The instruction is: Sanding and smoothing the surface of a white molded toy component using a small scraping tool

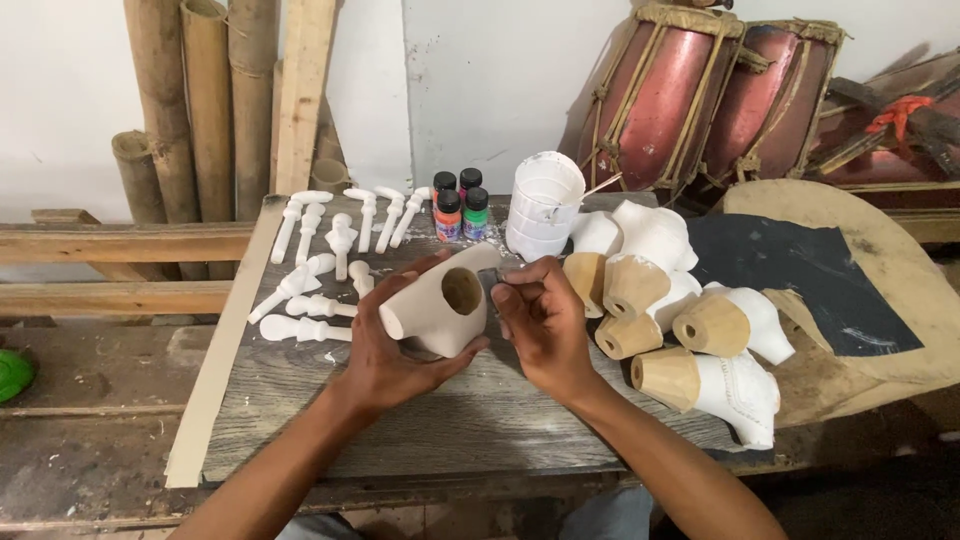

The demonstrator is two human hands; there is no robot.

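I cradle a white-primed wooden body piece (440, 305) in my left hand (385, 350), fingers curled under and around it, so it sits lifted just above the grey wooden board (400, 420). Its long axis runs from near left up to far right, and its round socket hole faces me and slightly right. My right hand (545, 325) pinches a small dark scrap, probably sandpaper (497, 283), pressed against the rim just right of that hole; this hand is the nearer one to the opening. To the far left lie white turned pegs (320, 265) in loose rows. Behind the piece stand four small paint bottles (458, 207) and a white cup (543, 205). To the right, a heap of similar carved pieces (690, 320) crowds close beside my right wrist.
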